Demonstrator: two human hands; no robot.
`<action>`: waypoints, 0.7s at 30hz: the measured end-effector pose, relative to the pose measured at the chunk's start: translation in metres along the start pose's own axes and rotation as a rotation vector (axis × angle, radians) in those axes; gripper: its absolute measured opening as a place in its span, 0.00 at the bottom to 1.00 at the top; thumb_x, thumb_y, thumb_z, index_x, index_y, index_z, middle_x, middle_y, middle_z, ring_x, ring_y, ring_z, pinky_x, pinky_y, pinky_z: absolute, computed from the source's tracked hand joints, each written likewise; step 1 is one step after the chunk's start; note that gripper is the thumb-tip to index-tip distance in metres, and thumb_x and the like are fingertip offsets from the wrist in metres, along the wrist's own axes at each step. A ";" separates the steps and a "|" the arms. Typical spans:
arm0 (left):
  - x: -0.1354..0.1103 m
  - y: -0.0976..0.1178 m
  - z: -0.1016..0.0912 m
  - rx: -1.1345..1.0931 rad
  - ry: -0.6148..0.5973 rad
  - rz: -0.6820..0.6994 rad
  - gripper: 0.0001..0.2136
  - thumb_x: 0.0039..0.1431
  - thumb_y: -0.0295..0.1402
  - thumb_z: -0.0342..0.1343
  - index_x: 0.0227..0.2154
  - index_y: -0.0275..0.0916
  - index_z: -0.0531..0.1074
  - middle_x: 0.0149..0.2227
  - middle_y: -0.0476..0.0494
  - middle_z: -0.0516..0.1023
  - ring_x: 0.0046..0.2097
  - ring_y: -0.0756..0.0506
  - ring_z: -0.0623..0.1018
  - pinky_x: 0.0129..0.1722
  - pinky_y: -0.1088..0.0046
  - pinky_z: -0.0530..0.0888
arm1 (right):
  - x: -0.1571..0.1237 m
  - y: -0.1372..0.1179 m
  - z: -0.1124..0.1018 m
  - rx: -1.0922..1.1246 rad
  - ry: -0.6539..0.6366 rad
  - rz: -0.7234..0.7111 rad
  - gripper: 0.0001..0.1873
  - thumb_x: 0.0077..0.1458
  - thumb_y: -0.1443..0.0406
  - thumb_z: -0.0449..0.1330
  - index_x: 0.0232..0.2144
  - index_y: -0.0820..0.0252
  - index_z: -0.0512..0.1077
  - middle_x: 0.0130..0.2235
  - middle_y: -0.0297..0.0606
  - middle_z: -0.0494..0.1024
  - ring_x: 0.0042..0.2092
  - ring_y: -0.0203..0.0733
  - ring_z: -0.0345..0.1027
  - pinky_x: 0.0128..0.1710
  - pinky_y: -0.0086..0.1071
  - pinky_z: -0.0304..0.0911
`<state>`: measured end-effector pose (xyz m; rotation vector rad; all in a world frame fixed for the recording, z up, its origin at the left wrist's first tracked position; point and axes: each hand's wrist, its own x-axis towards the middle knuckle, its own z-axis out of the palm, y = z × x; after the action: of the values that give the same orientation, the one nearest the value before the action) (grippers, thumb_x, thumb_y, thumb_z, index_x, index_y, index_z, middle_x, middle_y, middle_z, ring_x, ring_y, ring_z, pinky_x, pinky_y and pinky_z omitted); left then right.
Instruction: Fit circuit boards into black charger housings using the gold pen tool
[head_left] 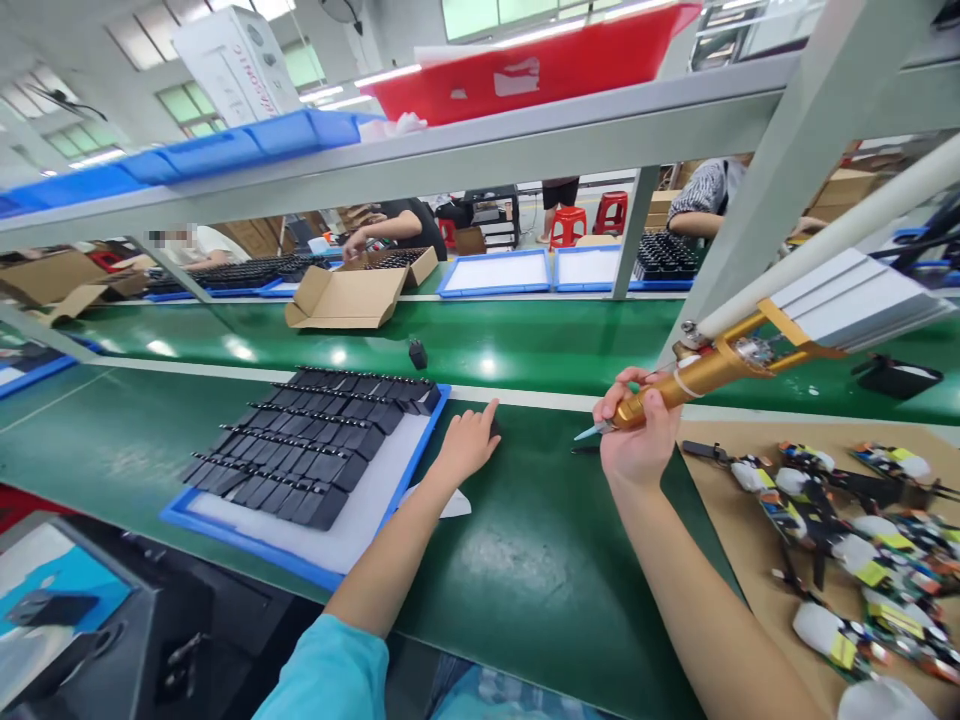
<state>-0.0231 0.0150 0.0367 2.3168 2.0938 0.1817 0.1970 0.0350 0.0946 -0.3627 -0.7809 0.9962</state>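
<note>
My right hand [637, 440] is wrapped round a gold dispensing gun [709, 372] with a pale blue nozzle [592, 431] that points down and left. Under the nozzle tip a thin black piece [585, 450] lies on the green bench. My left hand [469, 445] rests low over the bench, index finger stretched forward. Between its finger and thumb shows part of a small black plastic case [494, 428], mostly hidden by the hand. Left of it, rows of black plastic cases [300, 440] stand in a blue-rimmed tray [412, 470] with a white liner.
Circuit boards with wires [847, 540] lie on a cardboard sheet [720, 510] at right. One black case [417, 353] sits on the green conveyor belt [510, 350]. A shelf beam [480, 160] crosses above. Co-workers sit across the line. A white paper piece [455, 505] lies beside my left forearm.
</note>
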 end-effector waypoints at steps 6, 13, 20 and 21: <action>0.071 -0.066 -0.045 -0.109 0.230 -0.249 0.35 0.61 0.50 0.52 0.64 0.33 0.51 0.53 0.28 0.70 0.55 0.34 0.71 0.52 0.61 0.68 | 0.000 -0.001 -0.001 0.004 -0.005 -0.005 0.13 0.52 0.57 0.60 0.36 0.56 0.62 0.35 0.31 0.69 0.21 0.28 0.62 0.19 0.27 0.60; 0.147 -0.170 -0.073 -0.106 0.111 -0.771 0.33 0.54 0.39 0.61 0.57 0.22 0.58 0.53 0.16 0.69 0.55 0.30 0.72 0.49 0.60 0.71 | 0.000 0.000 -0.003 0.021 -0.011 0.005 0.09 0.54 0.61 0.58 0.37 0.55 0.64 0.36 0.32 0.69 0.22 0.30 0.63 0.20 0.28 0.60; 0.148 -0.193 -0.071 -0.122 0.078 -0.780 0.22 0.45 0.29 0.63 0.45 0.30 0.70 0.46 0.22 0.76 0.50 0.30 0.76 0.45 0.59 0.73 | 0.002 0.001 -0.006 0.012 -0.002 0.015 0.09 0.54 0.60 0.58 0.37 0.55 0.64 0.36 0.32 0.69 0.23 0.30 0.64 0.21 0.27 0.61; 0.150 -0.191 -0.074 -0.123 0.083 -0.751 0.21 0.45 0.29 0.63 0.44 0.31 0.70 0.46 0.24 0.76 0.50 0.30 0.76 0.45 0.60 0.73 | 0.002 0.001 -0.006 0.013 0.000 0.012 0.09 0.54 0.60 0.58 0.37 0.55 0.64 0.36 0.32 0.69 0.23 0.29 0.64 0.20 0.27 0.61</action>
<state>-0.2051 0.1784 0.1049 1.3411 2.7156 0.3716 0.2014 0.0379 0.0910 -0.3567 -0.7722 1.0124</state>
